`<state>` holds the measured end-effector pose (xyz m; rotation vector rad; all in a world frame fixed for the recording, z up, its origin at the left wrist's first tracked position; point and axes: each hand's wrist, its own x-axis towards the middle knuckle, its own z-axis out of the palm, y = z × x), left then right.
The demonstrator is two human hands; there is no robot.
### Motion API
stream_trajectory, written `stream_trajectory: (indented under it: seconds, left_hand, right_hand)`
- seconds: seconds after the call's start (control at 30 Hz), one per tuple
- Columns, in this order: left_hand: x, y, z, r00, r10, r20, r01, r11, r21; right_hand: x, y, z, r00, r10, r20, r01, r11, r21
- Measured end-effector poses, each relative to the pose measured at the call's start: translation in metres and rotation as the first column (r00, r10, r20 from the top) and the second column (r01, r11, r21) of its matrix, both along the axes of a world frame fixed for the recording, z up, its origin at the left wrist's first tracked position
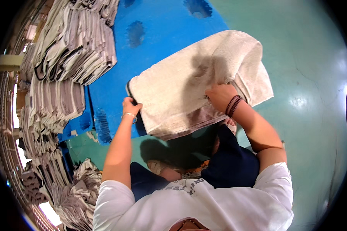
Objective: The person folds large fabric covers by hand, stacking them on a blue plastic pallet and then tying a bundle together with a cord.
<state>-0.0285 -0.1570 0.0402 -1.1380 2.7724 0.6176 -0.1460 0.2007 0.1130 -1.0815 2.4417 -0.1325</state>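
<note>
A thick, folded beige cloth (173, 88) lies in front of me, partly on a blue plastic platform (123, 65) and reaching past its right edge. Dark trim shows along the cloth's left end. There my left hand (132, 108) pinches the near corner, thumb and fingers closed on the edge. My right hand (222, 97) is closed on the cloth's right part, where the top layer is bunched and folded over. The fingertips of that hand are partly hidden by the hand itself.
Tall stacks of folded grey and beige cloths (77, 42) stand on the platform at the left. Lower left, more cloths (79, 188) lie in a loose heap. The platform has recessed holes. Green floor (304, 127) extends to the right, and my feet are close below the cloth.
</note>
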Motion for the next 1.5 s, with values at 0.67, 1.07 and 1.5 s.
stream_trajectory:
  seconds: [0.67, 1.07, 1.5]
  left_hand:
    - [0.018, 0.026, 0.053, 0.902, 0.432, -0.018, -0.054, 0.153, 0.987]
    - [0.010, 0.061, 0.026, 0.664, -0.733, 0.145, 0.679, 0.511, -0.526]
    - [0.009, 0.109, -0.009, 0.687, -0.665, -0.292, 0.658, 0.740, -0.139]
  right_hand:
    - [-0.004, 0.089, -0.063, 0.586, -0.773, -0.243, 0.574, 0.608, -0.549]
    - [-0.040, 0.025, -0.076, 0.790, -0.553, -0.265, 0.474, 0.825, -0.307]
    - [0.016, 0.142, -0.125, 0.076, -0.755, 0.652, 0.690, -0.432, -0.581]
